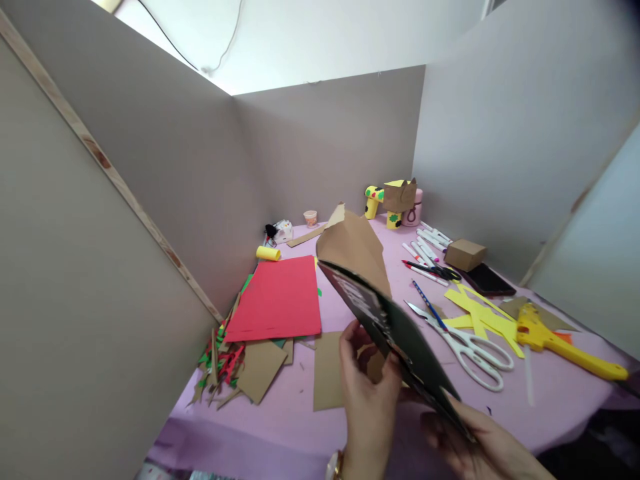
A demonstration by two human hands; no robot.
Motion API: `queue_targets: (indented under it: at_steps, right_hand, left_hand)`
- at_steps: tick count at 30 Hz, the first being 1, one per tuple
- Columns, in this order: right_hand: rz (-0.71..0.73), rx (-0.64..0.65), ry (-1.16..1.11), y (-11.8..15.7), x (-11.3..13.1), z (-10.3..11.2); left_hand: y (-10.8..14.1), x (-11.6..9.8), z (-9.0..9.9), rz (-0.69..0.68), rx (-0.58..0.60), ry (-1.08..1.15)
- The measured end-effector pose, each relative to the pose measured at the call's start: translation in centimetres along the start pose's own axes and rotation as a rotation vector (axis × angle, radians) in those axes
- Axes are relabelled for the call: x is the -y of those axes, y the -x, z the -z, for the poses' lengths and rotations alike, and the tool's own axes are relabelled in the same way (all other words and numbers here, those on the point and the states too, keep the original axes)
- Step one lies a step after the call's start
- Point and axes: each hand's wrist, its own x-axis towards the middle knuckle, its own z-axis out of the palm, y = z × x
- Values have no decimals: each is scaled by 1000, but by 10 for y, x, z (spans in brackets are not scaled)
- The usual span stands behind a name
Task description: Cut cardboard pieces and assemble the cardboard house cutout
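Above the front of the table, both hands hold a folded piece of cardboard point(415, 337), its outer face dark with pale print. My left hand point(370, 380) grips its lower edge between bent fingers and thumb. Farther right, my right hand point(473, 430) pinches the near end, its fingers partly hidden beneath. A plain brown cardboard flap point(357, 243) rises behind the dark piece; whether the two are joined I cannot tell. Under my left hand lies a flat brown cardboard square point(327, 373). White-handled scissors point(467, 347) rest on the table to the right.
Red sheets point(280, 300) and cardboard scraps point(263, 367) lie left. On the right are a yellow glue gun point(555, 337), yellow paper strips point(480, 313), markers point(425, 250), a phone point(487, 280) and a small cardboard box point(465, 255). A cardboard animal figure point(400, 197) stands at the back. Grey partitions point(330, 140) enclose the table.
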Motion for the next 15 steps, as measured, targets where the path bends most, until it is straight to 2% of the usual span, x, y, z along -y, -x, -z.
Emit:
queue_targets:
  at_steps: [2,4,5,6,7,9,11,13,15]
  right_hand:
    - [239,-170,283,5,1,5]
    - [576,-384,633,11,5,11]
    - [733,-452,797,14,8,12]
    - [850,-468,925,17,11,11]
    - [936,-432,1032,19,14,9]
    - [1065,-320,1190,19,19,-3]
    - [1183,-282,1291,16,24,-19]
    - [1250,-294,1342,12,28,-33]
    - [1252,-319,1365,9,31,-41]
  left_hand:
    - [-1,1,2,-22,-25,-9]
    - [-1,2,3,-16,-40,-21]
    - [0,3,3,-5,-47,-20]
    - [1,3,2,9,-53,-12]
    - [1,3,1,30,-60,-4]
    - [2,2,-1,74,-77,-6]
    - [0,-1,-1,105,-98,-45]
    - [-4,-4,1,117,-113,-101]
    - [-7,-8,4,119,-101,-136]
